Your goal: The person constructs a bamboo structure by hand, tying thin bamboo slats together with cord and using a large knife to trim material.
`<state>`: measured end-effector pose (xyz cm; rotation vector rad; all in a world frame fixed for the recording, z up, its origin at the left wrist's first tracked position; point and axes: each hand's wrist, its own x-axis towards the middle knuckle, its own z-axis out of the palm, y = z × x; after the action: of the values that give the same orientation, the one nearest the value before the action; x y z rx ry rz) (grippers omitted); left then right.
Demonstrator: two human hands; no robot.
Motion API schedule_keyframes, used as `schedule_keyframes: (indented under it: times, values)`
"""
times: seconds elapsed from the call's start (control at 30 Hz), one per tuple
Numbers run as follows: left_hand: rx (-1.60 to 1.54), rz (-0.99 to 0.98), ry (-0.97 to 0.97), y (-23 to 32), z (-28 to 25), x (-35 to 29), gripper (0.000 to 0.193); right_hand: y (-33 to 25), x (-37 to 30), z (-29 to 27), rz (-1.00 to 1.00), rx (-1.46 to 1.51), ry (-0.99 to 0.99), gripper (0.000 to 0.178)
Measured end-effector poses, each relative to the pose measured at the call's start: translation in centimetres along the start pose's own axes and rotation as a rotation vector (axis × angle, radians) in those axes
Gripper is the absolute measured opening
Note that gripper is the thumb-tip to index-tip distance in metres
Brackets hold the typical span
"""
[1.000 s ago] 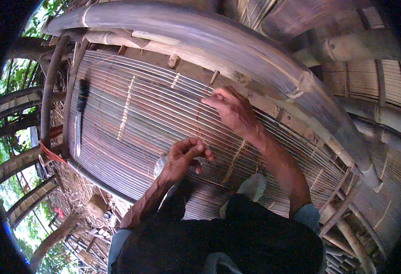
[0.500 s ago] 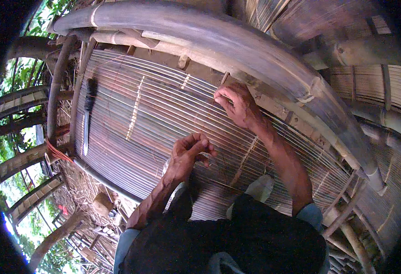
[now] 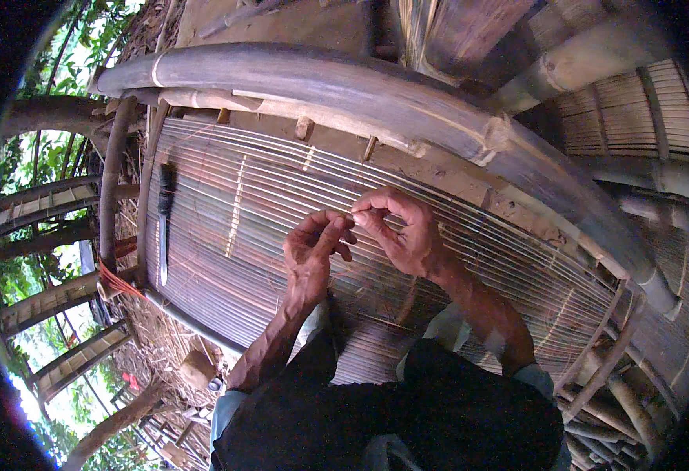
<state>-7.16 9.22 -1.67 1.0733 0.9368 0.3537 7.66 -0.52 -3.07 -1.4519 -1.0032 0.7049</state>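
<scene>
The left hand [image 3: 311, 247] and the right hand [image 3: 403, 234] meet almost tip to tip, held over the middle of the slatted platform [image 3: 203, 200]; the left one is turned with its back toward the person, its thumb lying against the bent index finger and its other fingers loosely curled; the right one comes in from the other side, thumb and index finger drawn together into a narrow pinch pointing at the left fingertips; whatever may lie between them is too fine to make out, so I cannot tell whether either set of fingers grasps something; the platform spreads beneath both hands, its thin slats running lengthwise, crossed by a pale dashed strip [image 3: 236, 206] to the left of the hands and a shorter pale strip [image 3: 308, 158] beyond them; near the platform's left end lies a knife [image 3: 164, 224], its dark handle on the far side and its blade toward the person; a thick bamboo pole [image 3: 321, 74] spans the far side; orange cord [image 3: 121, 284] is wound at the near left corner; past it, on the ground, sits a brown block [image 3: 196, 367] among dry straw [image 3: 148, 334]; green leaves [image 3: 34, 67] show at the far left.
</scene>
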Motion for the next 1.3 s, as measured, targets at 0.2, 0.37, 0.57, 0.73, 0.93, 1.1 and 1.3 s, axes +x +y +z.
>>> schedule_keyframes:
  times: [0.2,0.37,0.57,0.73,0.93,1.1,1.3]
  values:
    - [0.0,0.122,0.027,1.8,1.5,-0.1,0.017,-0.8,-0.2,-1.2,0.043,-0.02,0.07,0.011]
    - [-0.009,0.055,0.008,2.4,1.9,-0.8,0.017,-3.3,-0.6,-1.3,0.092,0.061,0.115,0.01]
    - [-0.096,0.031,-0.004,2.2,2.4,-1.0,0.016,-3.0,-1.1,-1.4,0.207,-0.025,0.124,0.015]
    - [-0.19,0.025,0.015,2.2,2.4,-0.9,0.014,-2.5,-1.7,-1.4,0.211,-0.077,0.108,0.01]
    - [-0.21,0.01,0.018,1.9,1.7,-0.9,0.013,-2.2,-1.9,-0.6,0.114,-0.083,0.138,0.01]
    - [-0.208,-0.013,0.015,1.7,1.7,-0.8,0.012,-2.5,-2.1,-0.6,0.206,-0.034,0.1,0.009]
    - [-0.231,-0.003,-0.015,1.8,2.0,-0.8,0.013,-2.1,-2.4,-0.4,0.199,-0.014,0.104,0.007]
